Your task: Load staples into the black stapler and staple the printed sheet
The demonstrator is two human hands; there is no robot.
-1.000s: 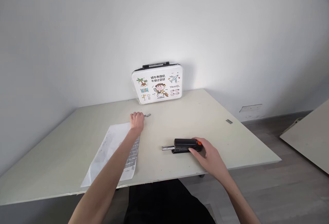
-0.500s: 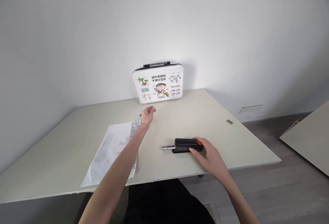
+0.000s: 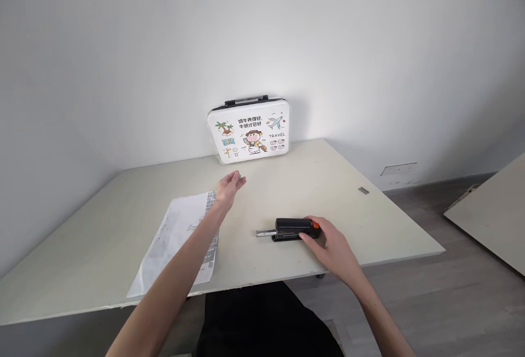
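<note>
My right hand [image 3: 331,245] is closed around the back end of a black stapler [image 3: 293,226] lying on the table, near an orange part. A metal staple tray sticks out of the stapler's left end. Above the table, my left hand [image 3: 229,188] pinches a small grey strip of staples [image 3: 239,176], mostly hidden by the fingers. Below that wrist lies a printed sheet of paper [image 3: 176,231], partly covered by my left forearm. Another short grey strip of staples [image 3: 363,190] rests near the table's right edge.
A white case [image 3: 250,133] with cartoon prints and a black handle stands against the wall at the back of the pale table [image 3: 320,182]. Right of the table, beyond a strip of grey floor, is another pale surface [image 3: 492,209].
The staple strip by my left hand has left the tabletop and is between the fingers. That hand has turned and shifted slightly left. My right hand stays on the stapler.
</note>
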